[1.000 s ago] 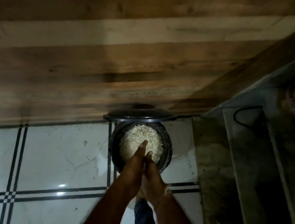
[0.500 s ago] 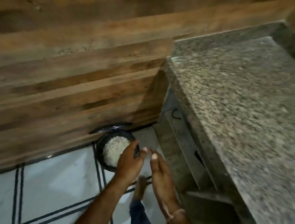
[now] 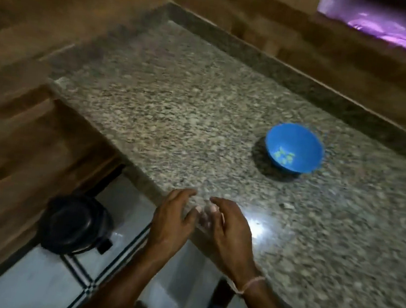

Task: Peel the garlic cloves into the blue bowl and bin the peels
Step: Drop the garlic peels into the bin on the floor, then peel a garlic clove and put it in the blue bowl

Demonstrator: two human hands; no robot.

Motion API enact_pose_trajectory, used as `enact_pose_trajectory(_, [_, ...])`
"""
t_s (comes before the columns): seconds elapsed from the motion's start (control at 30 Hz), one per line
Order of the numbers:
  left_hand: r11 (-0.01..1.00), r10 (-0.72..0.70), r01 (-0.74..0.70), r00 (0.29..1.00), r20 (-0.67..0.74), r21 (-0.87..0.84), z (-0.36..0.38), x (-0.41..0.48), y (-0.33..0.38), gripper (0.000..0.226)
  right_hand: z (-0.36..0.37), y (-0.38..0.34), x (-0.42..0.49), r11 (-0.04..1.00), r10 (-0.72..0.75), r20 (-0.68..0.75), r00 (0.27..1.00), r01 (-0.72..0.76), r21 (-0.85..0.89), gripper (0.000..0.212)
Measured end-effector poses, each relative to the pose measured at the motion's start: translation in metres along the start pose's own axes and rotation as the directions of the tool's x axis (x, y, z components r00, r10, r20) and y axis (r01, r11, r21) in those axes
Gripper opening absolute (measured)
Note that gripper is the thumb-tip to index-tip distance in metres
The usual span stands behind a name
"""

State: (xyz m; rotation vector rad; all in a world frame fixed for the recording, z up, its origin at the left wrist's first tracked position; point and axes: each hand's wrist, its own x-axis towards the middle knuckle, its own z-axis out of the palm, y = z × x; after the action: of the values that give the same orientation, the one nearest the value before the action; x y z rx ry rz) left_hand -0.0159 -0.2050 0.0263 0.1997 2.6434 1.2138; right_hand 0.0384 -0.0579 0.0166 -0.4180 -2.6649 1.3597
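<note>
**A:** Far left, floor level?
**B:** Black bin on the tiled floor, below the end of the counter. Its lid looks down, though it is blurred.

**A:** Hands?
**B:** Left hand and right hand are side by side over the counter's near edge. Fingers are loose and spread, and neither hand grips anything.

**A:** Further right?
**B:** One pale scrap lies on the counter, too small to identify. Beyond it the blue bowl stands upright, well apart from the hands. A few pale garlic cloves lie in its bottom.

**A:** Progress?
**B:** Near the end, I judge. The cloves are in the bowl, and no unpeeled garlic or pile of peels is in view. If that scrap is peel, it still needs binning.
</note>
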Motion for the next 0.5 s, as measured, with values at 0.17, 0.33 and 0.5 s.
enact_pose_trajectory(0.17, [1.0,-0.007,0.008,0.994,0.106,-0.006,0.071,0.021,0.055,0.036,-0.069,0.059,0.004,0.994,0.092,-0.037,0.995,-0.094,-0.058,0.038])
enact_pose_trajectory(0.33, [0.997,0.015,-0.026,0.986,0.164,0.069,0.116,0.047,0.081,0.037,-0.108,0.105,0.016,0.969,0.098,-0.039,0.994,-0.104,-0.223,0.037])
enact_pose_trajectory(0.5, [0.973,0.078,-0.105,0.988,0.135,0.204,0.139,0.064,0.083,0.032,-0.13,0.132,0.028,0.911,0.167,-0.111,0.98,-0.197,-0.363,0.061])
